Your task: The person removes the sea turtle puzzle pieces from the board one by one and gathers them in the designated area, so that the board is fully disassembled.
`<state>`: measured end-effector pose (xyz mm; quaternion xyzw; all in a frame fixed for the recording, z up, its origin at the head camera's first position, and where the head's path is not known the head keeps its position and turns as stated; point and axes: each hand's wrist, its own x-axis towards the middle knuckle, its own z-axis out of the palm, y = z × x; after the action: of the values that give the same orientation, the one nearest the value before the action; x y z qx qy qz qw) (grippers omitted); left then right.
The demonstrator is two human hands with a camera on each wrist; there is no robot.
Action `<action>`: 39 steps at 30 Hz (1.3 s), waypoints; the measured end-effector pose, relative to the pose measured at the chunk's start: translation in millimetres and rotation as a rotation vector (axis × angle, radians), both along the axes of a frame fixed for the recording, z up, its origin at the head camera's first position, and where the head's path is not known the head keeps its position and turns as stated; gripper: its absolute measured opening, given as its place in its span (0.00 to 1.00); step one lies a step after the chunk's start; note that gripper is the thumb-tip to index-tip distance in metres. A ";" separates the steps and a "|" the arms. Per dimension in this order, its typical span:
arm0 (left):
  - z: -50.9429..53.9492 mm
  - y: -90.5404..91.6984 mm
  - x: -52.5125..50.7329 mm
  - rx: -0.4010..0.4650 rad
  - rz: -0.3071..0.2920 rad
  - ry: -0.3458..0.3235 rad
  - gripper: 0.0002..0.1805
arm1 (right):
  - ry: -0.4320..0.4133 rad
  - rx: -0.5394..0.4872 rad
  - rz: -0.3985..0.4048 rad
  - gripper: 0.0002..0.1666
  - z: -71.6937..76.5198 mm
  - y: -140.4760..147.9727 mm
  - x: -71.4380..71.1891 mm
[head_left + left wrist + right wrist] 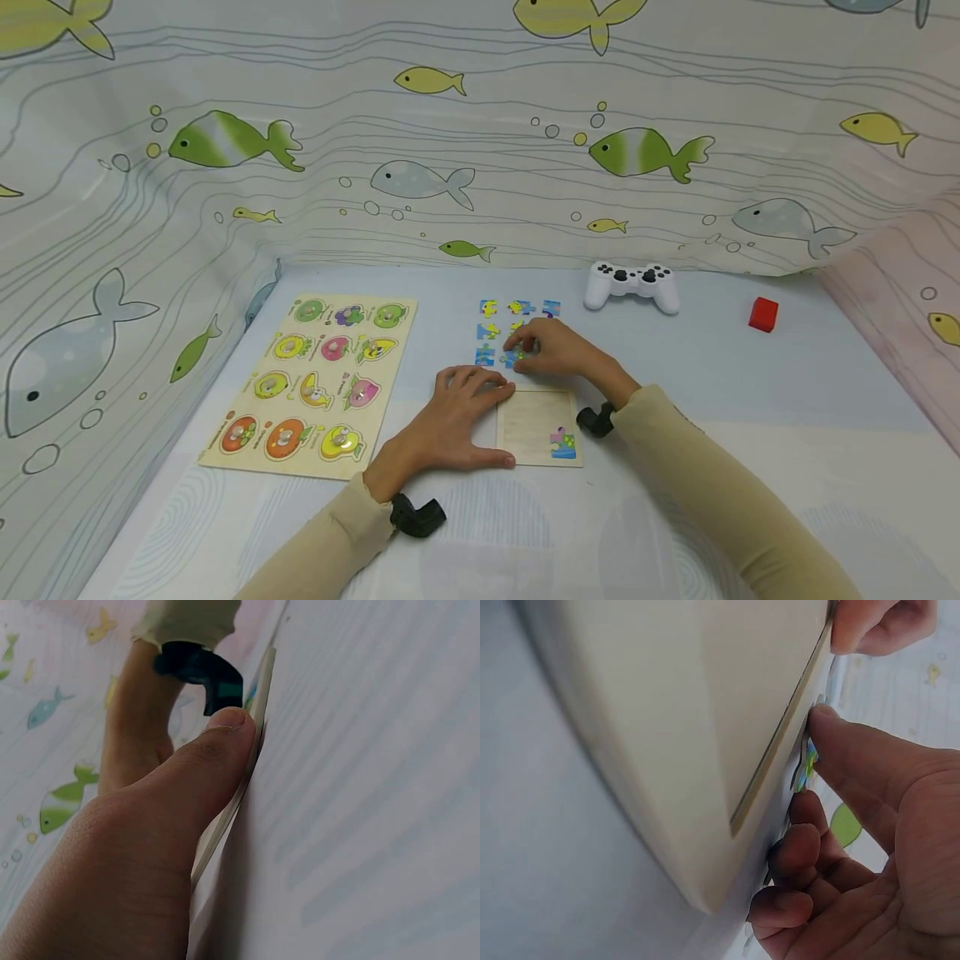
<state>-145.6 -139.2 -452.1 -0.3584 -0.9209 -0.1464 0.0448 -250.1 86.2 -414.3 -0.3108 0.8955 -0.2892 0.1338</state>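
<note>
A shallow wooden puzzle tray (pixel 528 429) lies on the table, with a joined bit of colourful puzzle (pixel 562 443) in its near right corner. My left hand (pixel 457 423) rests spread along the tray's left side, thumb near the lower corner and fingers at the upper one. In the left wrist view the thumb (pixel 202 761) is straight against the tray's edge. Just beyond the tray, my right hand (pixel 558 348) pinches a blue jigsaw piece (pixel 512 359) between thumb and fingers. The right wrist view shows that piece (pixel 808 763) edge-on, low over the table.
Several loose jigsaw pieces (pixel 488 332) lie in rows past the tray, some partly hidden by the right hand. A wooden fruit peg board (pixel 311 383) sits at left. A white game controller (pixel 632 287) and a red block (pixel 763 314) lie at back right. A fish-patterned sheet (pixel 420 133) rises behind.
</note>
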 end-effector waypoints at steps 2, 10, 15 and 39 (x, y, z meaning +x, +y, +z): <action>-0.5 0.5 0.1 -0.001 -0.001 0.001 0.52 | -0.004 0.003 -0.006 0.18 0.5 0.0 0.9; -1.6 2.3 0.7 -0.003 0.002 -0.009 0.52 | 0.001 0.005 0.002 0.18 2.9 1.8 4.0; -2.2 2.9 1.2 -0.007 0.003 -0.008 0.52 | -0.007 0.004 0.004 0.19 1.1 2.6 3.5; -0.8 -0.5 -0.5 -0.023 0.006 -0.006 0.52 | -0.056 -0.104 0.017 0.15 4.4 34.1 14.4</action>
<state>-146.1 -139.7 -453.0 -0.3556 -0.9238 -0.1366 0.0383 -235.7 120.2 -409.9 -0.3166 0.8725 -0.3428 0.1450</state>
